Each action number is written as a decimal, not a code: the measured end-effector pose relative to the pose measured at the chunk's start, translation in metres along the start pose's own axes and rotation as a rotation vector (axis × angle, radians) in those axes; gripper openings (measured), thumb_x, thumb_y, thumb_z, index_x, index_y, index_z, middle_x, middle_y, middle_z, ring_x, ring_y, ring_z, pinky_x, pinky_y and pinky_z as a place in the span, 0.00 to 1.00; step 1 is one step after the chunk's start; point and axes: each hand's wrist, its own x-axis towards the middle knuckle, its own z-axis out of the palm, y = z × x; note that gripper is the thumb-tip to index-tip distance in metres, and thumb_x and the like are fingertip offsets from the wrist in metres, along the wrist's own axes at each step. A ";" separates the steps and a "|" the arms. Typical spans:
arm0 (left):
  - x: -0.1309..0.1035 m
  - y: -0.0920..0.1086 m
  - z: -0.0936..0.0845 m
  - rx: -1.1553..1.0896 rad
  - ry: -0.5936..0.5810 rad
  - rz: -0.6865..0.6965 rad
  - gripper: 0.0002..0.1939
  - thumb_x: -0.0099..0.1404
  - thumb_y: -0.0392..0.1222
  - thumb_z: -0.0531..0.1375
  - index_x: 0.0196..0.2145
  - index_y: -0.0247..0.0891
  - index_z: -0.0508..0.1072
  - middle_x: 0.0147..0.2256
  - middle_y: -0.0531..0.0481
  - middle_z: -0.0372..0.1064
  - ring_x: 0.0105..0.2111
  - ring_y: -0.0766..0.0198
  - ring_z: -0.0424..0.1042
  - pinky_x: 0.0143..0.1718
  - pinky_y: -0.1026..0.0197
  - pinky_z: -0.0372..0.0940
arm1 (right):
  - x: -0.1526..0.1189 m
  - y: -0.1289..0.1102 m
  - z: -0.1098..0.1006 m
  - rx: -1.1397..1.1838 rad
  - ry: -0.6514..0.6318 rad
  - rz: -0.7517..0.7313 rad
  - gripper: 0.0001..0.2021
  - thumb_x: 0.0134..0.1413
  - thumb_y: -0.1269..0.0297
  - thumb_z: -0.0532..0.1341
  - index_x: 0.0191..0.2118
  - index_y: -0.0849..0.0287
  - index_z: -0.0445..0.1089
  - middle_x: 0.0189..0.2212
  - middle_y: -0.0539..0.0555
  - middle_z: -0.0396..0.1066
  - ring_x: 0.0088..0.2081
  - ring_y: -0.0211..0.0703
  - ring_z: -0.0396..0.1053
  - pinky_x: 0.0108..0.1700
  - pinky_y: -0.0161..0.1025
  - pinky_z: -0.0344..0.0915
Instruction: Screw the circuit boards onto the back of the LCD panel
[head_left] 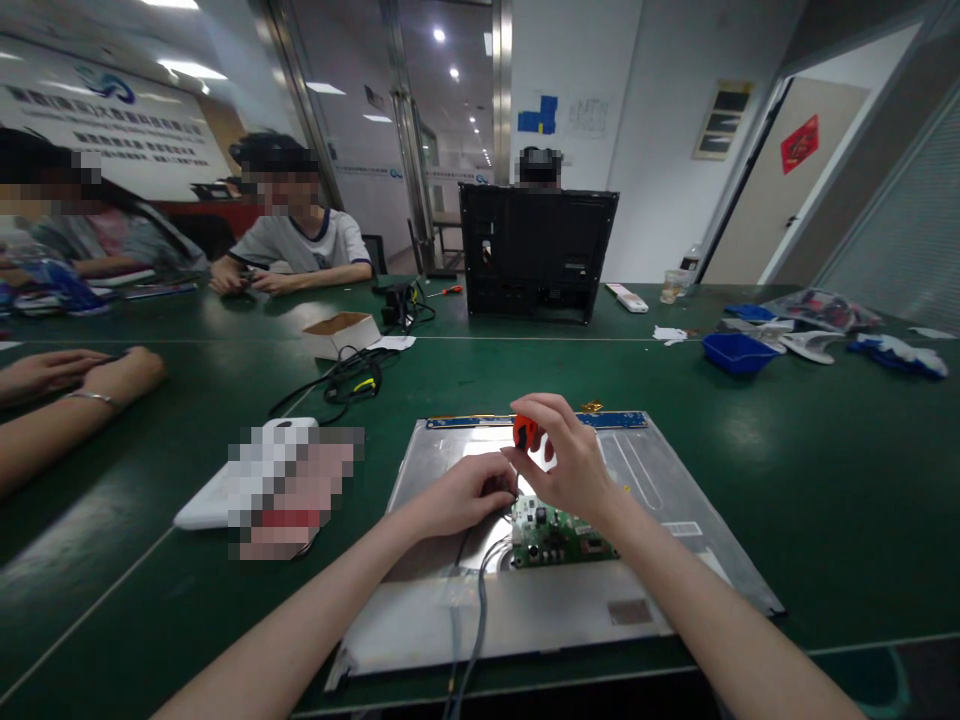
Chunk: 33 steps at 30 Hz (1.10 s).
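Where our right hand (pixel 566 455) is: above the far edge of the green circuit board (pixel 547 542), thumb and fingers curled closed around the orange handle of a small tool (pixel 524 432), probably a screwdriver, held roughly upright.
Our left hand (pixel 484 490): low beside the board's far left corner, thumb and forefinger drawn nearly together by the tool's lower end; we cannot tell whether they pinch the shaft, something tiny, or nothing.
Circuit board: lying on the silver back of the flat panel (pixel 660 490), partly hidden from us by our right wrist and forearm.
Handling the board: likely light and stiff but fragile, so we would take it by its bare edges and keep clear of the raised parts.
Handling the panel: probably rigid and rather heavy, its smooth metal perhaps slippery; we would lift it with both hands at opposite sides, away from the delicate-looking blue strip (pixel 626 420) along its far edge.
Grey cable (pixel 481 615): soft and easily bent, we judge; it runs from near the board over the panel's near edge, best held by its sheath.
Green table (pixel 832 480): flat support beneath our panel.
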 end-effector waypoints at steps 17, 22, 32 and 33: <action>0.001 -0.001 0.000 0.014 0.005 -0.005 0.03 0.62 0.36 0.57 0.35 0.37 0.70 0.32 0.51 0.69 0.30 0.62 0.67 0.33 0.61 0.63 | -0.001 0.001 0.003 0.042 0.019 0.019 0.17 0.61 0.66 0.58 0.53 0.53 0.56 0.43 0.55 0.70 0.28 0.35 0.69 0.25 0.32 0.65; 0.001 0.001 -0.002 0.014 0.005 0.006 0.04 0.62 0.36 0.57 0.36 0.37 0.70 0.32 0.51 0.69 0.31 0.63 0.66 0.33 0.62 0.62 | -0.006 0.004 0.009 0.084 0.085 0.079 0.18 0.59 0.65 0.59 0.52 0.53 0.52 0.40 0.54 0.71 0.27 0.34 0.69 0.22 0.30 0.63; 0.001 -0.001 -0.001 0.021 0.010 0.011 0.03 0.62 0.37 0.57 0.35 0.37 0.70 0.32 0.51 0.69 0.31 0.62 0.67 0.34 0.61 0.63 | 0.000 0.001 0.003 0.076 0.043 0.020 0.17 0.60 0.66 0.59 0.53 0.52 0.57 0.46 0.56 0.66 0.33 0.36 0.70 0.25 0.31 0.68; 0.001 -0.001 -0.001 0.023 0.013 0.009 0.03 0.62 0.37 0.57 0.35 0.37 0.70 0.32 0.51 0.69 0.31 0.62 0.67 0.34 0.61 0.63 | 0.001 0.000 0.002 0.054 0.042 0.018 0.16 0.60 0.66 0.60 0.52 0.52 0.58 0.45 0.56 0.66 0.32 0.36 0.69 0.25 0.31 0.68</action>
